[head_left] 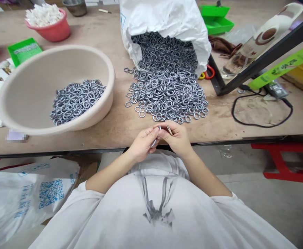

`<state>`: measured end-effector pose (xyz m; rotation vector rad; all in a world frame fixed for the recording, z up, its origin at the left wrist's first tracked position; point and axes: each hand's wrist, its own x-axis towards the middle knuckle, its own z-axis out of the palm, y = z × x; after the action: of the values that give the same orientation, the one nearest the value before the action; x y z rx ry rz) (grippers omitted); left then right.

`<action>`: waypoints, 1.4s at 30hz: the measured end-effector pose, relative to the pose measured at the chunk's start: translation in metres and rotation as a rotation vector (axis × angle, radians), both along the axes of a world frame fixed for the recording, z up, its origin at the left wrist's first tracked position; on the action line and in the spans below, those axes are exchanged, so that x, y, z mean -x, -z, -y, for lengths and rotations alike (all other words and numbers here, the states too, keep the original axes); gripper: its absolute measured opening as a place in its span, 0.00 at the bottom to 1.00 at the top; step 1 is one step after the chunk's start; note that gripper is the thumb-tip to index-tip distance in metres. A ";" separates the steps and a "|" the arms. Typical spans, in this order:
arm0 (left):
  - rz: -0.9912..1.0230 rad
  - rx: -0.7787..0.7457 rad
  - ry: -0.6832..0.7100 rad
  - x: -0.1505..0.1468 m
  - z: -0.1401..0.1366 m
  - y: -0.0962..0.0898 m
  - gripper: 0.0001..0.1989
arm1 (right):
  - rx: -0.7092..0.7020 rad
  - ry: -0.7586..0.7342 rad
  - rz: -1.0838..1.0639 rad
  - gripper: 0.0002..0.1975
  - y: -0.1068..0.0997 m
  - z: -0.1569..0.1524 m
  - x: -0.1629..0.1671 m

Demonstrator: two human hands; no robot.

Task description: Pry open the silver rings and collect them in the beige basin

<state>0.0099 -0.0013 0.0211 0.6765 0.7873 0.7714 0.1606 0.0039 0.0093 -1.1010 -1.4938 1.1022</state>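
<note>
My left hand (pixel 142 144) is closed on a grey metal ring (pixel 153 142), pinched between thumb and fingers at the table's front edge. Beside it, my right hand (pixel 177 139) is closed too, its fingertips meeting the left ones at the ring. A thin, light-coloured pointed tool (pixel 169 130) sticks out between the right fingers; its exact kind is hard to make out. Just beyond both hands lies a heap of grey metal rings (pixel 167 93), spilling from a white sack (pixel 164 17) on its side. To the left, a large beige basin (pixel 16 103) holds more such rings (pixel 76 100).
A red bowl (pixel 55 30) of white pieces and a green tray (pixel 24 52) stand behind the basin. At right are a black metal frame (pixel 265 52), a clear bottle (pixel 255 45), a black cable (pixel 244 121) and red-handled scissors (pixel 210 72). A red stool (pixel 283 159) stands below.
</note>
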 end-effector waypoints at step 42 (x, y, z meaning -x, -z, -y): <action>0.245 0.215 -0.070 0.021 -0.016 0.000 0.05 | -0.002 0.308 0.997 0.15 0.020 0.003 -0.063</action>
<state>-0.0111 0.0148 0.0210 0.3550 0.6604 0.8021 0.2233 0.0012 -0.0103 -1.9539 -1.9381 0.2995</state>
